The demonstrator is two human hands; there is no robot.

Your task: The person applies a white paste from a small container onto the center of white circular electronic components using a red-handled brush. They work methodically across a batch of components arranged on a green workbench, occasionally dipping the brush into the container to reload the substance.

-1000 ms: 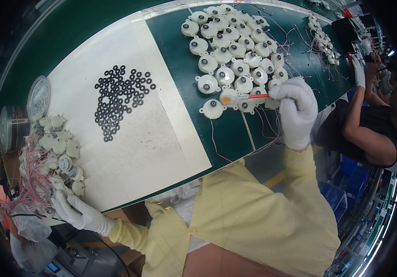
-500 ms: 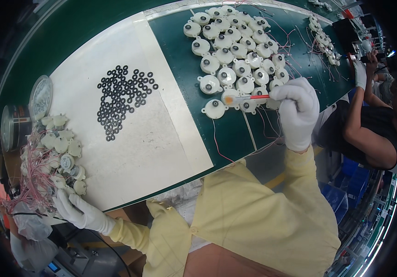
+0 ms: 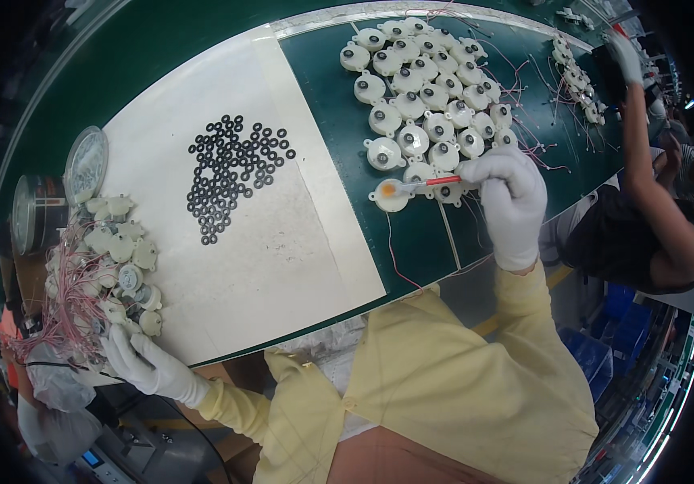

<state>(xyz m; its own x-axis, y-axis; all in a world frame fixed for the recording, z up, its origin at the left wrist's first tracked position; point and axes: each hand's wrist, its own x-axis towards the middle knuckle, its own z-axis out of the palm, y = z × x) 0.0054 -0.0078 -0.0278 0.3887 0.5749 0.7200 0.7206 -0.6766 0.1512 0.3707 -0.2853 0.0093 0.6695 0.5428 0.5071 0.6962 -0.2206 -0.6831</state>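
Observation:
In my gloved right hand [image 3: 511, 202] a small brush [image 3: 442, 181] with a red handle is pinched between thumb and fingers. Its orange-tipped end rests over the nearest round white housing [image 3: 389, 203], partly covering its middle; I cannot tell whether it touches. Beyond it, several similar housings [image 3: 413, 140] stand in rows, most with a black ring at the centre. My gloved left hand [image 3: 153, 368] lies at the table's near left edge, fingers stretched and apart. It is beside a pile of white housings [image 3: 121, 246] with tangled pink wires [image 3: 72, 298].
Many loose black rings [image 3: 226, 173] are spread over a white sheet [image 3: 282, 274] on the green table. A round clear container [image 3: 39, 214] and a clear lid [image 3: 87, 165] stand at the left. More wired housings [image 3: 577, 81] lie far right, near a co-worker's raised arm [image 3: 641, 145].
The brush has moved from a housing in the row to the nearest one. The view has shifted slightly. At the right, the co-worker's gloved hand has moved up and away. My left hand stays beside the pile.

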